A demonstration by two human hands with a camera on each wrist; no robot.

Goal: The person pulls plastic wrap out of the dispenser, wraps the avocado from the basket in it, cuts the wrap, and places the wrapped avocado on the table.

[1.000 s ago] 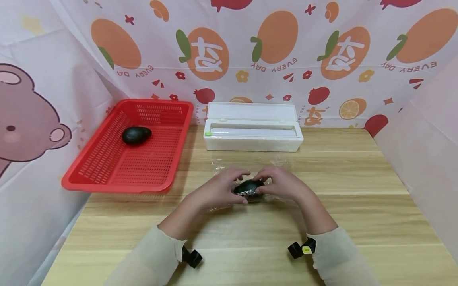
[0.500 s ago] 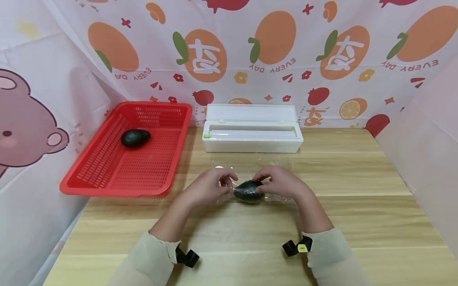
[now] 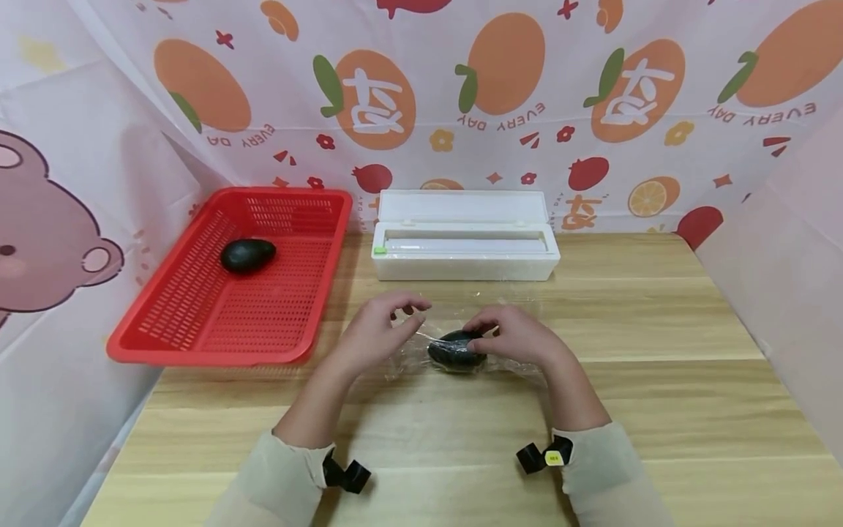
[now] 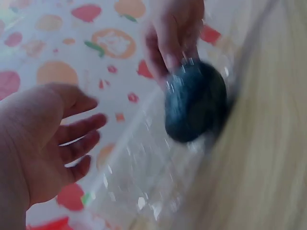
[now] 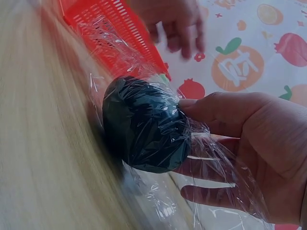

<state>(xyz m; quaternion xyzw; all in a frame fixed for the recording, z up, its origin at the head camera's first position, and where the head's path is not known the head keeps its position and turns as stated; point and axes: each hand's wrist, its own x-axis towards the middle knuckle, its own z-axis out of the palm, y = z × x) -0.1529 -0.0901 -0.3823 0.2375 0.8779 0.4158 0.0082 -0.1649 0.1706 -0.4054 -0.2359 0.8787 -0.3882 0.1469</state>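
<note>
Since a second ago my left hand (image 3: pixel 372 333) has lifted off the dark green oval avocado (image 3: pixel 453 352) and hovers just left of it, fingers spread, holding nothing. My right hand (image 3: pixel 516 338) grips the avocado through the clear crinkly cling film (image 3: pixel 408 359), mid-table on the pale wooden table (image 3: pixel 658 410).

I judge the fruit firm and light, the film slick and clingy; best held across the middle.

Right wrist view shows film tight over the skin (image 5: pixel 144 124), which the head view can't.

Farther back: red slotted plastic basket (image 3: pixel 197 322) with a second dark avocado (image 3: pixel 247 255), then white plastic film dispenser box (image 3: pixel 465 245) at the far edge.
</note>
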